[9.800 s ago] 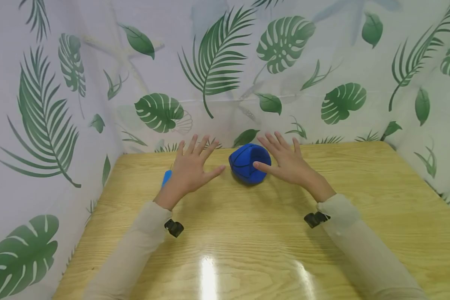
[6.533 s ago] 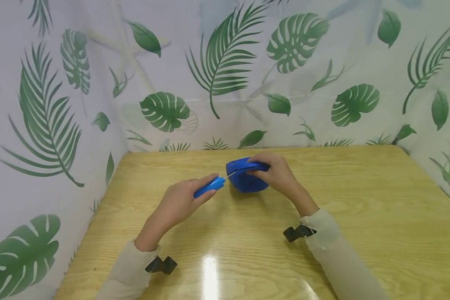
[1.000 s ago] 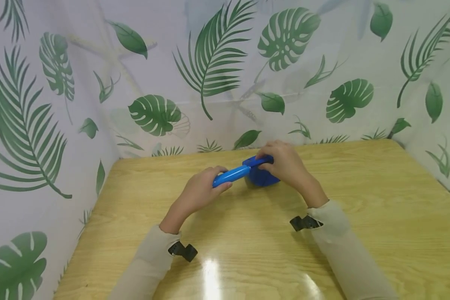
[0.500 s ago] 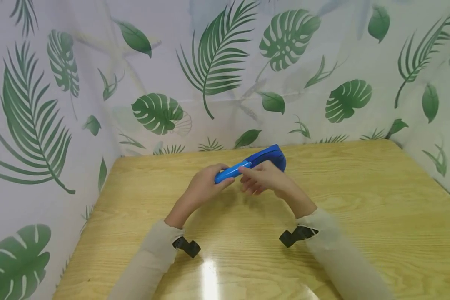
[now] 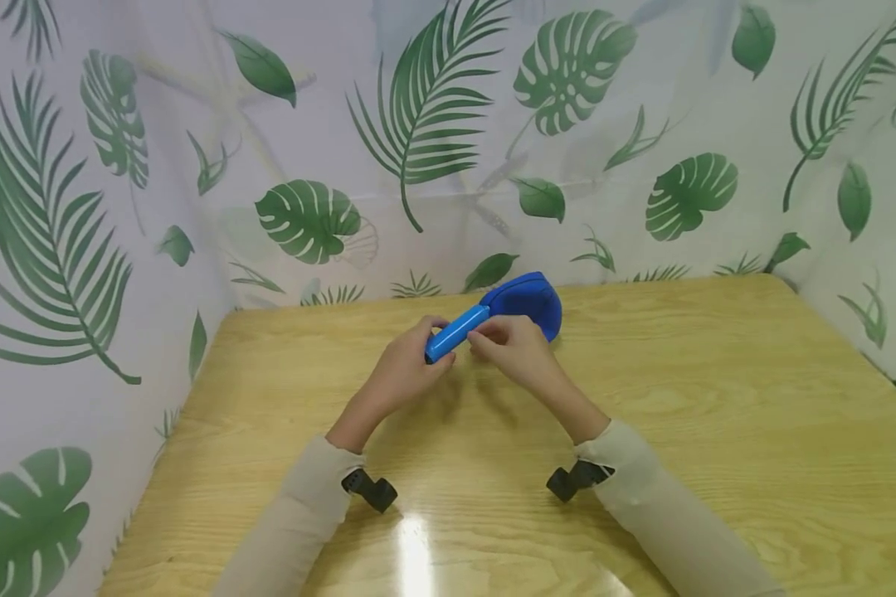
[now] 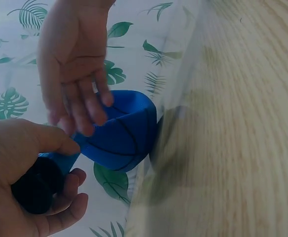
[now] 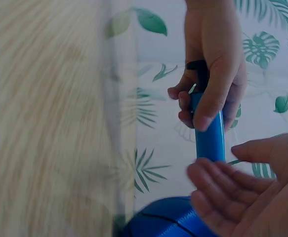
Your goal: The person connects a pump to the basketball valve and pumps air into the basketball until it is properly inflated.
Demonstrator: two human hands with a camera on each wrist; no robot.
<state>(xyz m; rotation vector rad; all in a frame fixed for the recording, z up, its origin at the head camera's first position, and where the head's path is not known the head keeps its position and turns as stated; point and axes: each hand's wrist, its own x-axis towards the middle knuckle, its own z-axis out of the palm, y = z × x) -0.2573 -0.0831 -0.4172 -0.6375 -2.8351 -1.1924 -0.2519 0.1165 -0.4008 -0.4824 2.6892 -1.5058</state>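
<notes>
My left hand (image 5: 406, 362) grips a light blue hand pump (image 5: 457, 333), fingers and thumb round its barrel. The pump's black handle (image 7: 201, 74) shows at the left hand's end in the right wrist view. At the pump's other end is a deflated dark blue ball (image 5: 533, 303) with black seam lines, its side caved in; the join between them is hidden. My right hand (image 5: 521, 350) is beside the pump's ball end, fingers loosely bent and thumb apart in the right wrist view. Its fingertips overlap the barrel there; I cannot tell whether they touch it.
The wood-grain table (image 5: 455, 481) lies under both hands. A white cloth wall (image 5: 448, 207) printed with green leaves stands right behind the ball and along the sides. Black wrist cameras (image 5: 369, 489) sit on both sleeves.
Earlier, my left hand picked up the pump and brought its needle to the ball, which my right hand held. Within the last second my right hand let go of the ball and moved to the pump.
</notes>
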